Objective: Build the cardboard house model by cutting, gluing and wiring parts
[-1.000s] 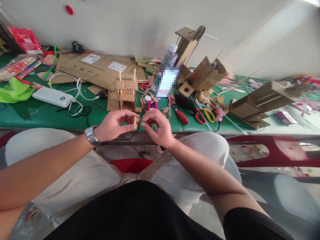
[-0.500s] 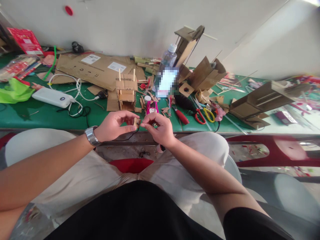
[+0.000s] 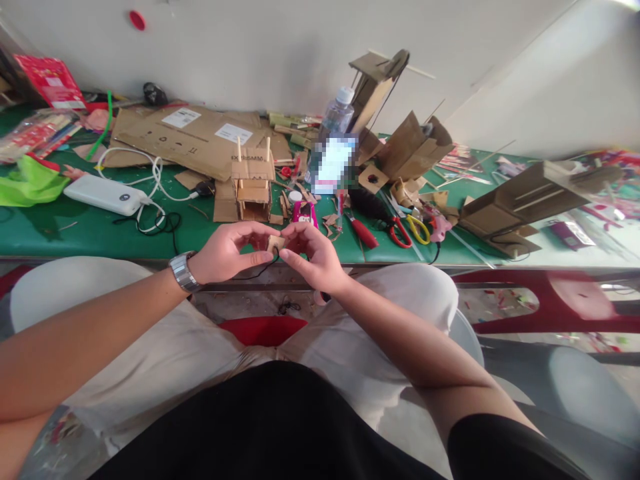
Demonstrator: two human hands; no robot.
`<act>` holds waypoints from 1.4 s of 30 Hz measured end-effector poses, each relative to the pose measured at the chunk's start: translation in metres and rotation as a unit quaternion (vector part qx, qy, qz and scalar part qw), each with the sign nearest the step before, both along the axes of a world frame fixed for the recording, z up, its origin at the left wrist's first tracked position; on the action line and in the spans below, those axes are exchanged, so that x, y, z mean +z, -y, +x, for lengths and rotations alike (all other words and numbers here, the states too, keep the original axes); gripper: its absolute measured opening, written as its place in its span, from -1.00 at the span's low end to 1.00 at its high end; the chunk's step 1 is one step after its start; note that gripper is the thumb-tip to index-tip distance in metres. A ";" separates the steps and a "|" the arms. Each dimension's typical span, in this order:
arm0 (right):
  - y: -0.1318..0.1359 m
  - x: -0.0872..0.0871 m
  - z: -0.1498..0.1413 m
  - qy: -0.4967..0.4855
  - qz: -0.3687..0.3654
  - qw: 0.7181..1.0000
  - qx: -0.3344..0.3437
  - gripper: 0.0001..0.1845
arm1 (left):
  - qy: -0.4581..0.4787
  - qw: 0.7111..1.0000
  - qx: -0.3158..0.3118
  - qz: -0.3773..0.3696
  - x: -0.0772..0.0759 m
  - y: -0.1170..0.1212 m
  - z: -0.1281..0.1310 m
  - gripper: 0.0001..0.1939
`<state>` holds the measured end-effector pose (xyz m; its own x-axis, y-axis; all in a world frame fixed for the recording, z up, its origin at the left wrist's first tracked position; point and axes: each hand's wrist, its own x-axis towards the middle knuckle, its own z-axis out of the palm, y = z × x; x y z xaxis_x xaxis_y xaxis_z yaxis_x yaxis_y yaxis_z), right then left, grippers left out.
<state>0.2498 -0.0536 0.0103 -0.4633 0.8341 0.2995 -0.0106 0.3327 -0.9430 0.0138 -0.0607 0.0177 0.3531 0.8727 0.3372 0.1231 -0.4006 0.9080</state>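
My left hand (image 3: 227,252), with a metal watch on its wrist, pinches a small cardboard piece (image 3: 275,243) over my lap at the table's front edge. A thin black wire (image 3: 255,274) hangs from that piece below the hand. My right hand (image 3: 315,257) meets it from the right, its fingertips closed on the same piece. Just behind the hands, on the green table (image 3: 75,230), stands a small cardboard model (image 3: 253,187) with two upright sticks.
A white power bank (image 3: 106,194) with white and black cables lies at the left. Flat cardboard sheets (image 3: 193,140), a water bottle (image 3: 334,127), red and yellow scissors (image 3: 407,230), a pink glue gun (image 3: 439,227) and cardboard structures (image 3: 525,200) crowd the table. A red stool (image 3: 550,310) stands right.
My right hand has moved slightly left and up, closing its fingertips onto the small cardboard piece held by my left hand. The left hand has stayed where it was.
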 end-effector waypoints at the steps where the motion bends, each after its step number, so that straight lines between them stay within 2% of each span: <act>1: 0.000 0.000 -0.001 0.000 -0.009 1.000 0.001 -0.43 | -0.003 1.000 0.001 0.004 -0.001 0.000 0.000 -0.59; 5: 0.002 0.001 -0.003 0.001 -0.030 1.000 0.005 -0.38 | -0.016 1.000 0.004 0.016 -0.004 0.001 0.000 -0.56; 12: 0.004 0.001 -0.001 0.006 -0.002 1.000 0.020 -0.49 | -0.024 1.000 0.006 0.018 -0.004 -0.001 -0.003 -0.54; 21: 0.001 0.007 0.003 0.033 -0.014 0.999 0.013 -0.64 | -0.060 0.997 0.024 0.042 0.003 0.001 -0.002 -0.59; 31: 0.001 0.009 0.005 0.075 0.083 0.993 -0.029 -0.84 | -0.065 0.997 0.003 0.047 0.004 0.003 0.000 -0.70; 39: 0.001 0.008 0.006 0.106 0.150 0.981 -0.060 -0.90 | -0.077 0.995 -0.010 0.064 0.005 0.002 -0.001 -0.72; 42: 0.002 0.006 0.005 0.110 0.154 0.980 -0.061 -0.89 | -0.074 0.995 -0.016 0.065 0.005 0.002 -0.001 -0.73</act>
